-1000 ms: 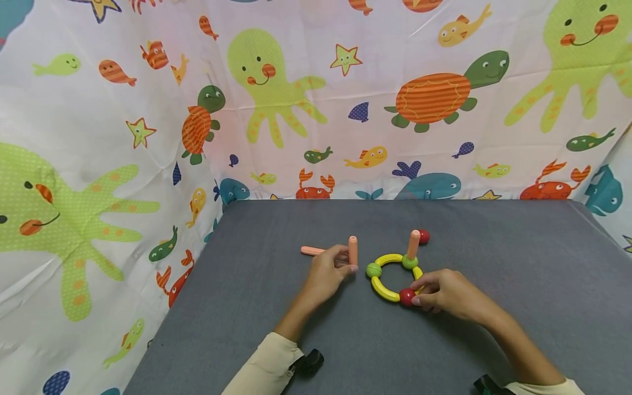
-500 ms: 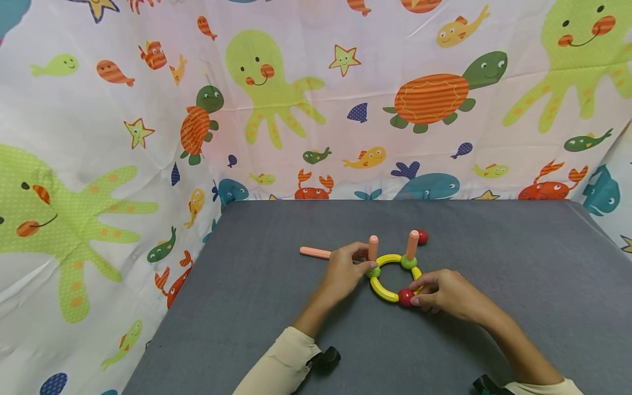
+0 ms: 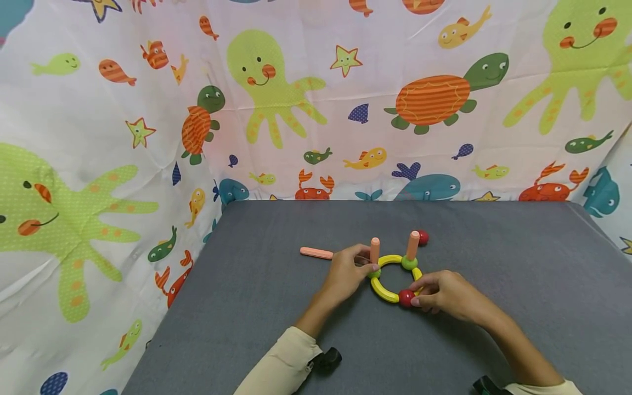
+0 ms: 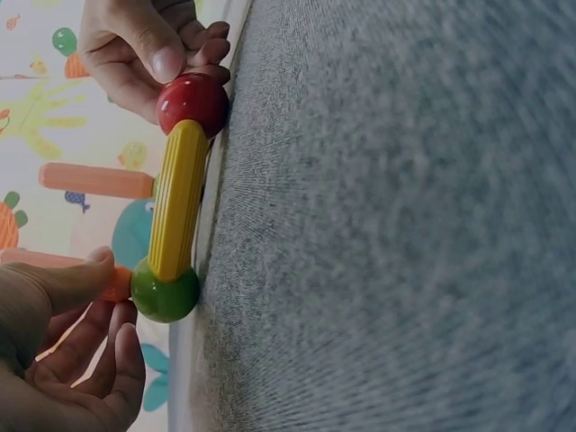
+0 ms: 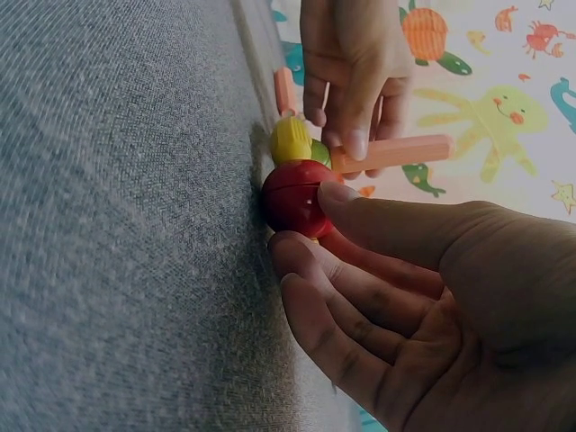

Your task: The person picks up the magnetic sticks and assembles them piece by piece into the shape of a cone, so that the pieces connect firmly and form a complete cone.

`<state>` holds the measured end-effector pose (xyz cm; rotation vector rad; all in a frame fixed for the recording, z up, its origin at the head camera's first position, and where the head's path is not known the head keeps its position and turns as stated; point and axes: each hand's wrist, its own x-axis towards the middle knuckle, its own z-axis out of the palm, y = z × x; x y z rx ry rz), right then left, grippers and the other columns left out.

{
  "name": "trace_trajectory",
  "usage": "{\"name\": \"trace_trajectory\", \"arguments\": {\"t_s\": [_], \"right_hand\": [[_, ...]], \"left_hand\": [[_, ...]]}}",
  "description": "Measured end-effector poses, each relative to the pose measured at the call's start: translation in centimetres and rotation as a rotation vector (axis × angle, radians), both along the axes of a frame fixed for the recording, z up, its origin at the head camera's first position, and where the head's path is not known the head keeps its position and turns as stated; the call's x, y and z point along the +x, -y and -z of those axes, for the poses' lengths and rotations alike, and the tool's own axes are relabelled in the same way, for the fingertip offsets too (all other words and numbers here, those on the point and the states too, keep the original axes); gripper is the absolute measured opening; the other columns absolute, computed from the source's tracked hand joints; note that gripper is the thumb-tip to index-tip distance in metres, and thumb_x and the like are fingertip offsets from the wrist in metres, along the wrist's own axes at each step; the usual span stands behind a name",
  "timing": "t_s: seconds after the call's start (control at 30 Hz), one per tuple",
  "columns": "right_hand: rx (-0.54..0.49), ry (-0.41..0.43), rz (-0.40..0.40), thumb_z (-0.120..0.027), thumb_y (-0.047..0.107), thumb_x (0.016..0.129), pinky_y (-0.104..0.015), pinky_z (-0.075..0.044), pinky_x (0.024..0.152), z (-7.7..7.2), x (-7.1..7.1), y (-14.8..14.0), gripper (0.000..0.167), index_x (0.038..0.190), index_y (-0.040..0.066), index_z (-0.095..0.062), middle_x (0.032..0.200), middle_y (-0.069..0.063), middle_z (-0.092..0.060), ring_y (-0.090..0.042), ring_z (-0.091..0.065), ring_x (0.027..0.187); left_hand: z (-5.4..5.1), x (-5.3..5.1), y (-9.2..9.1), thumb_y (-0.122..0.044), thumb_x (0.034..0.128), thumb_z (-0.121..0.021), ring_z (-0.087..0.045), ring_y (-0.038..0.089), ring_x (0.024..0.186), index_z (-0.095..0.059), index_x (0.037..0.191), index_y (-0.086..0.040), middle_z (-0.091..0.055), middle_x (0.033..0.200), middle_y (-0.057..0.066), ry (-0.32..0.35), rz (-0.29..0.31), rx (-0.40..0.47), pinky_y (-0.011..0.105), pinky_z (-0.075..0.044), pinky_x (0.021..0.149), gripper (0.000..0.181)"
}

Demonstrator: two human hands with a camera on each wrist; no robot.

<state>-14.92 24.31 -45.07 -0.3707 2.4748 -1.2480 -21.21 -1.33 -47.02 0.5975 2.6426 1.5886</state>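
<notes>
A ring of yellow curved rods (image 3: 384, 292) joined by balls lies on the grey table. My left hand (image 3: 347, 270) pinches a salmon-coloured rod (image 3: 375, 249) between thumb and fingers. The rod stands upright, its lower end against the green ball (image 4: 165, 292) on the ring's left side. At the ring's near side, my right hand (image 3: 451, 293) holds the red ball (image 3: 406, 298) with thumb and fingertips. Another salmon-coloured rod stands upright in the far green ball (image 3: 409, 263). My right fingers partly cover the ring's right side.
One more salmon-coloured rod (image 3: 316, 253) lies flat on the table, just left of my left hand. A loose red ball (image 3: 423, 237) sits behind the ring. A curtain (image 3: 306, 109) printed with sea animals hangs along the table's back and left.
My left hand has moved right with the salmon-coloured rod, from beside the ring to over its left green ball. My right hand stays at the red ball.
</notes>
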Motion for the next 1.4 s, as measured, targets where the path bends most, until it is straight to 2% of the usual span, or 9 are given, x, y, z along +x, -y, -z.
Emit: {"name": "trace_trajectory", "arguments": {"t_s": [0.23, 0.43, 0.63, 0.73, 0.8, 0.97, 1.07, 1.17, 1.4], "right_hand": [[-0.002, 0.004, -0.015, -0.082, 0.019, 0.094, -0.031, -0.059, 0.064, 0.1, -0.1, -0.1, 0.032, 0.118, 0.0, -0.076, 0.085, -0.004, -0.074, -0.02, -0.067, 0.074], [0.002, -0.013, -0.001, -0.081, 0.025, 0.095, -0.031, -0.055, 0.06, 0.1, -0.3, -0.2, 0.028, 0.114, 0.005, -0.075, 0.082, -0.005, -0.07, -0.022, -0.064, 0.072], [0.056, -0.144, 0.137, -0.079, 0.027, 0.097, -0.029, -0.051, 0.06, -0.1, -1.1, -0.4, 0.02, 0.103, 0.009, -0.072, 0.08, -0.003, -0.068, -0.019, -0.061, 0.071], [0.12, -0.227, 0.208, -0.08, 0.026, 0.097, -0.029, -0.051, 0.064, -0.1, -1.9, -0.6, 0.023, 0.107, 0.007, -0.07, 0.086, -0.002, -0.068, -0.019, -0.062, 0.076], [0.153, -0.273, 0.229, -0.079, 0.025, 0.097, -0.031, -0.052, 0.067, -0.1, -2.5, -0.8, 0.028, 0.115, 0.005, -0.07, 0.094, -0.005, -0.071, -0.02, -0.065, 0.083], [0.193, -0.279, 0.212, -0.079, 0.026, 0.097, -0.04, -0.058, 0.075, 0.3, -3.8, -0.7, 0.045, 0.134, 0.002, -0.068, 0.118, -0.02, -0.071, -0.029, -0.071, 0.097], [0.194, -0.263, 0.191, -0.078, 0.027, 0.097, -0.045, -0.06, 0.078, 0.6, -4.4, -0.4, 0.047, 0.134, -0.001, -0.068, 0.122, -0.024, -0.069, -0.034, -0.072, 0.101], [0.178, -0.264, 0.179, -0.078, 0.025, 0.098, -0.048, -0.062, 0.081, 1.0, -4.7, -0.1, 0.041, 0.129, -0.001, -0.071, 0.121, -0.024, -0.071, -0.036, -0.073, 0.102], [0.175, -0.261, 0.183, -0.078, 0.025, 0.098, -0.035, -0.056, 0.072, 1.1, -4.9, 0.0, 0.037, 0.126, 0.001, -0.074, 0.114, -0.018, -0.076, -0.027, -0.07, 0.092]], "left_hand": [[0.1, 0.2, 0.0, -0.011, 0.0905, -0.086, -0.069, 0.009, 0.094, -0.076, 0.121, -0.01, -0.076, 0.104, 0.001, -0.004, 0.001, -0.03, 0.024, -0.056, 0.083, 0.032], [0.4, 0.3, 0.3, -0.021, 0.092, -0.086, -0.069, 0.013, 0.098, -0.076, 0.124, -0.008, -0.075, 0.111, 0.003, 0.017, 0.013, -0.103, 0.027, -0.056, 0.088, 0.035], [0.5, 0.3, 0.5, -0.03, 0.0933, -0.084, -0.064, 0.007, 0.091, -0.075, 0.125, -0.009, -0.074, 0.11, 0.002, 0.083, 0.029, -0.171, 0.025, -0.054, 0.081, 0.039], [0.6, 0.4, 0.4, -0.031, 0.0936, -0.084, -0.063, 0.007, 0.089, -0.075, 0.125, -0.009, -0.074, 0.109, 0.002, 0.104, 0.017, -0.178, 0.026, -0.054, 0.08, 0.04], [0.6, 0.4, 0.2, -0.032, 0.0935, -0.084, -0.063, 0.008, 0.089, -0.075, 0.124, -0.008, -0.073, 0.108, 0.002, 0.112, 0.007, -0.183, 0.026, -0.054, 0.08, 0.04], [0.7, 0.5, 0.1, -0.03, 0.0929, -0.085, -0.065, 0.008, 0.092, -0.075, 0.123, -0.008, -0.074, 0.108, 0.003, 0.122, -0.007, -0.18, 0.027, -0.055, 0.081, 0.039], [0.8, 0.5, 0.1, -0.028, 0.0924, -0.086, -0.066, 0.008, 0.092, -0.075, 0.123, -0.008, -0.074, 0.108, 0.002, 0.127, -0.007, -0.172, 0.027, -0.056, 0.081, 0.038], [0.7, 0.5, 0.1, -0.028, 0.0925, -0.086, -0.067, 0.009, 0.093, -0.074, 0.123, -0.008, -0.074, 0.109, 0.002, 0.132, -0.006, -0.169, 0.027, -0.057, 0.083, 0.038], [0.4, 0.5, 0.1, -0.027, 0.0933, -0.085, -0.069, 0.012, 0.098, -0.075, 0.124, -0.009, -0.075, 0.11, 0.002, 0.115, -0.001, -0.2, 0.028, -0.057, 0.084, 0.036]]}}
